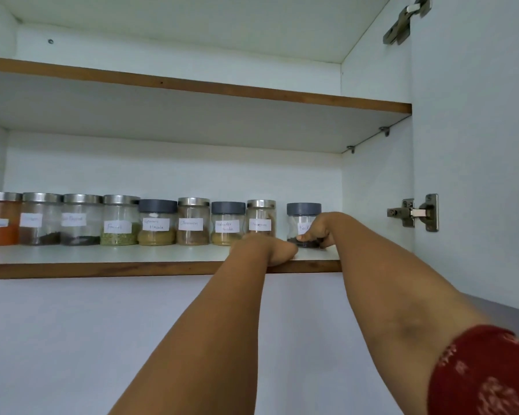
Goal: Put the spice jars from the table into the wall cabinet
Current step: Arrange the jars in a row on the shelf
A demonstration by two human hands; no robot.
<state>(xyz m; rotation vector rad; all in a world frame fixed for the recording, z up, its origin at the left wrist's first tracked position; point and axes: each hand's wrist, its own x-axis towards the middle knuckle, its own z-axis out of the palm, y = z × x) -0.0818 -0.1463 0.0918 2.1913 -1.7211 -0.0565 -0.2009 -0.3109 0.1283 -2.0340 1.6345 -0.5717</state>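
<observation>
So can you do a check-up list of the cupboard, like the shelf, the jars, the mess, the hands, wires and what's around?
Surface: lower shelf, white with a brown front edge.
Job's things: nine spice jars in a row; the rightmost jar stands slightly apart.
Clutter: nothing seen.
Grippers: right hand holds the rightmost jar; left hand rests on the shelf edge, empty.
Cables: nothing seen.
Surroundings: bare upper shelf, door hinges at right.
</observation>
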